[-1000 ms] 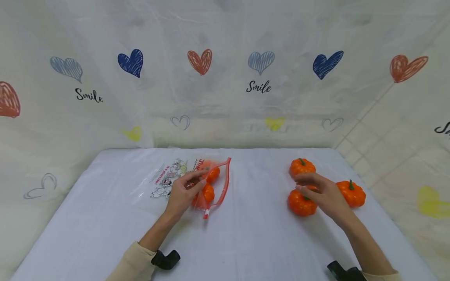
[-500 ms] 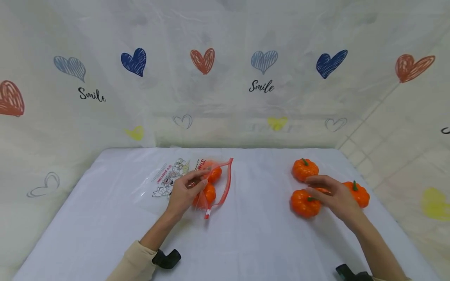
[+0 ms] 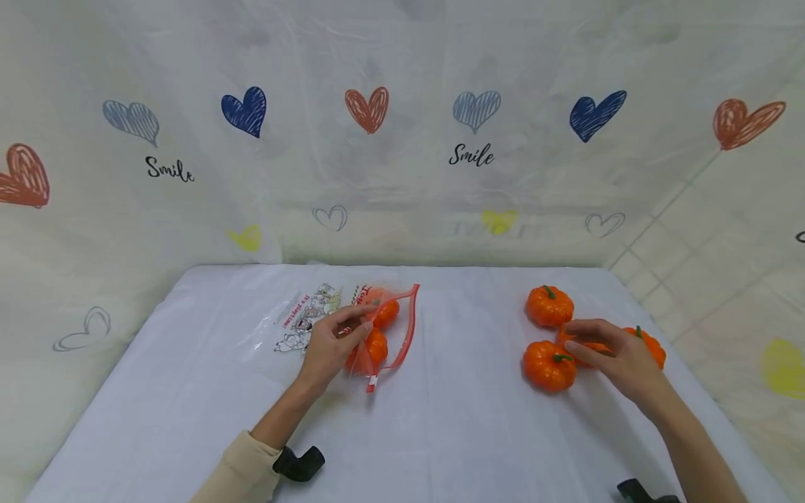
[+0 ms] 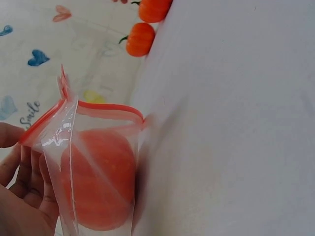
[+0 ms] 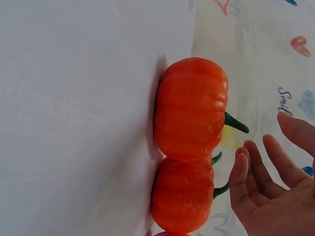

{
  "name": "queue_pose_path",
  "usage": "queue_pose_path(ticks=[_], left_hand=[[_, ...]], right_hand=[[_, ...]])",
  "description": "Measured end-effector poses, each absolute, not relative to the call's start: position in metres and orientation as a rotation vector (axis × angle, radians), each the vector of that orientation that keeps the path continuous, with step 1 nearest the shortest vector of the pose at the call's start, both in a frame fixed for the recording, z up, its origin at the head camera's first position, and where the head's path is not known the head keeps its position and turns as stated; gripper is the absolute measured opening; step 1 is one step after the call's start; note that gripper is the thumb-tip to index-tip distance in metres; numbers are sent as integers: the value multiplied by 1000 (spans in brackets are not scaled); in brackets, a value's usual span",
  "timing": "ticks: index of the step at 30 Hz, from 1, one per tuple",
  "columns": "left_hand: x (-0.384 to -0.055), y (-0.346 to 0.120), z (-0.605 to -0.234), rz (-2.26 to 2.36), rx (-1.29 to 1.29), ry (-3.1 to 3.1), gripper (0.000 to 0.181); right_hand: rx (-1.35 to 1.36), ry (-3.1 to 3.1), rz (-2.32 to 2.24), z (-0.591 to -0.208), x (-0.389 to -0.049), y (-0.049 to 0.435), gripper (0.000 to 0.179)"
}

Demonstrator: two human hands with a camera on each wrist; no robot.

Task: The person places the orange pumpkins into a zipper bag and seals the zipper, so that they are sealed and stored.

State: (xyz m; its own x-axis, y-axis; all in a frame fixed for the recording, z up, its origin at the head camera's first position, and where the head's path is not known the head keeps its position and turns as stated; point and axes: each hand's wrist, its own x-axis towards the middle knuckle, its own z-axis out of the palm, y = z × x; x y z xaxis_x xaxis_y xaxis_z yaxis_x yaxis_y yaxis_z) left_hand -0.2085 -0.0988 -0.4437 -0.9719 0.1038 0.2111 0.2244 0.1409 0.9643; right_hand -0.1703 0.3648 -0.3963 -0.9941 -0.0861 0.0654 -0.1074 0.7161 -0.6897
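My left hand [image 3: 331, 346] pinches the red-edged mouth of a clear zip bag [image 4: 106, 110], holding it agape. Two small orange pumpkins [image 3: 376, 345] lie inside the bag; the left wrist view shows one through the plastic [image 4: 98, 182]. At the right, my right hand [image 3: 619, 356] hovers over a group of several orange pumpkins with green stems. Its fingers are loosely bent and hold nothing. Nearest it are a front pumpkin [image 3: 549, 367] and one partly hidden under the hand [image 3: 569, 340]. In the right wrist view the fingers are apart from the closest pumpkin [image 5: 192, 105].
A back pumpkin [image 3: 550, 306] and a right pumpkin [image 3: 650, 346], partly covered by the hand, complete the group. White cloth covers the table [image 3: 465, 419]. Behind it hangs a pale curtain [image 3: 402, 175] printed with hearts. A black wrist mount [image 3: 298, 464] sits at the left sleeve.
My right hand has drifted right and slightly toward me above the pumpkins, uncovering more of the middle one. The left hand keeps its hold on the bag. The head view has shifted slightly.
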Motion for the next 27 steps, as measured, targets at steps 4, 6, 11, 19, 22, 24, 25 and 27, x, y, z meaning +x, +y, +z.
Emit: queue_pose_path(ticks=[4, 6, 11, 19, 22, 24, 25, 27], left_hand=[[-208, -98, -443, -1973, -318, -2307, 32], [-208, -98, -443, -1974, -317, -2308, 32], [-208, -98, -442, -1978, -317, -2306, 33], [-209, -98, -443, -1994, -309, -2299, 33], [-209, -98, -443, -1989, -311, -2299, 33], [-209, -98, -443, -1988, -305, -2301, 33], [-209, -98, -443, -1988, -303, -2302, 33], [-209, -98, -443, -1986, -302, -2304, 33]], right_hand=[[187, -2896, 1130, -397, -169, 371, 43], [207, -2899, 1104, -397, -169, 373, 42], [251, -2909, 1050, -398, -167, 376, 41], [269, -2954, 1066, -403, -169, 373, 45], [282, -2961, 1062, -402, -170, 372, 46], [303, -2959, 1066, -402, -171, 370, 46], [313, -2963, 1072, -402, -172, 370, 47], [333, -2963, 1066, -403, -173, 369, 47]])
